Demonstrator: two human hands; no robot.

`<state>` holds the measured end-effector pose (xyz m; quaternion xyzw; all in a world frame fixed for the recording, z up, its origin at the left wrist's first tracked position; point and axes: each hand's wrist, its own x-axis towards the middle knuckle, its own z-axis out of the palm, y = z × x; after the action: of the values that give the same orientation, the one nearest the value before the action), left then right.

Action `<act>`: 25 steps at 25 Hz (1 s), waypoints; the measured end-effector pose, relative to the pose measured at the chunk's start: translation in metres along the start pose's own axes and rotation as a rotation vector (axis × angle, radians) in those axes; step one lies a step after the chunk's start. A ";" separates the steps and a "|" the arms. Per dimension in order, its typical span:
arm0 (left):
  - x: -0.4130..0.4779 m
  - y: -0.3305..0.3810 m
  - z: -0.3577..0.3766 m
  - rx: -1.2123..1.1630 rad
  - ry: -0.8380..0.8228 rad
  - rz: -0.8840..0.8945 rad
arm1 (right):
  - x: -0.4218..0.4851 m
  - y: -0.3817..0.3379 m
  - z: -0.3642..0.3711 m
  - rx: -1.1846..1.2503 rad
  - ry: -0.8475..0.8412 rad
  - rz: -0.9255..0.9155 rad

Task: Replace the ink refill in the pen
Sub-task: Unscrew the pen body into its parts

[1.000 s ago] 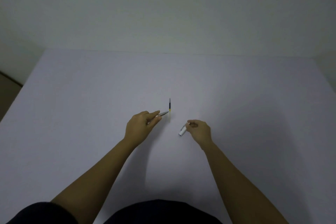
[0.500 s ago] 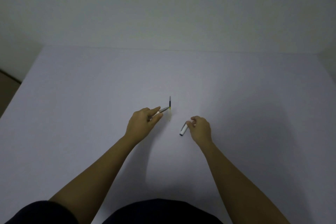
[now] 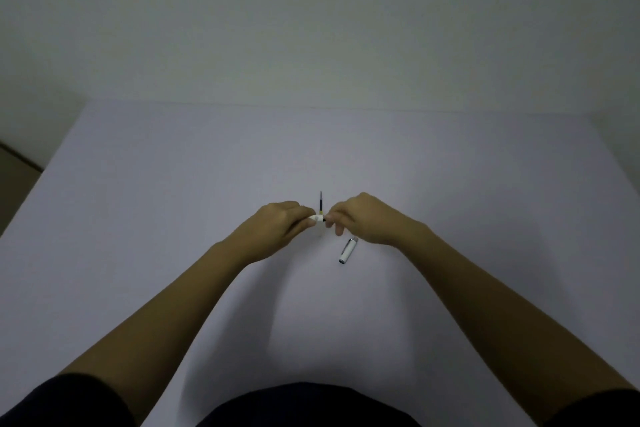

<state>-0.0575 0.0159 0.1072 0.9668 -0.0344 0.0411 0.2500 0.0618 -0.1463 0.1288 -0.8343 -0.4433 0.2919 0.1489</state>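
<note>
My left hand [image 3: 277,229] is closed around the white pen body [image 3: 316,218], of which only a short white end with a dark tip shows between my two hands. My right hand [image 3: 363,220] pinches that dark end with its fingertips. A thin dark refill with a yellow band [image 3: 320,202] lies on the table just beyond the hands, pointing away from me. The white pen cap with a silver clip [image 3: 348,251] lies on the table just below my right hand, apart from it.
The work happens on a wide pale table [image 3: 173,201] against a plain wall. The table's left edge [image 3: 38,180] drops to a darker floor. My dark sleeves and lap fill the bottom of the view.
My right hand let go of the pen cap, which now lies on the table, and moved up and left to meet the left hand at the pen body's end.
</note>
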 end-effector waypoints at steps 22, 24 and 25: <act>-0.004 0.014 -0.012 -0.052 0.061 0.009 | -0.021 -0.003 -0.009 0.059 0.271 -0.143; -0.003 0.016 -0.013 -0.064 0.079 0.002 | -0.024 -0.005 -0.012 0.084 0.352 -0.193; -0.002 0.016 -0.014 -0.063 0.087 0.000 | -0.024 -0.005 -0.013 0.116 0.355 -0.170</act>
<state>-0.0619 0.0086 0.1266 0.9556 -0.0248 0.0822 0.2818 0.0556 -0.1634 0.1502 -0.8223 -0.4615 0.1514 0.2966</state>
